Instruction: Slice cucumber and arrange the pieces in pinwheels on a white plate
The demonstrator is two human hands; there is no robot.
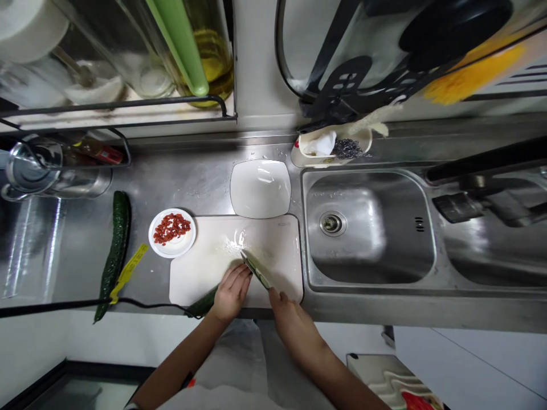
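Note:
A cucumber (202, 303) lies at the front of a white cutting board (196, 245), and my left hand (232, 291) is closed over its right end. In my right hand (294, 324) is a knife (254, 269), its blade angled up and left beside my left fingertips. Green cucumber slices seem to cling to the blade. Behind the board, touching its back edge, stands a bare white square plate (260, 188). A small white dish of red goji berries (171, 228) overlaps the board's back left corner.
Another cucumber (115, 256) lies on the left of the steel counter, near a yellow tag (128, 272) and a black cable (149, 306). To the right are a sink (371, 228) and a faucet (482, 205). A caddy (333, 145) holds scrubbers; a jar rack (128, 114) hangs upper left.

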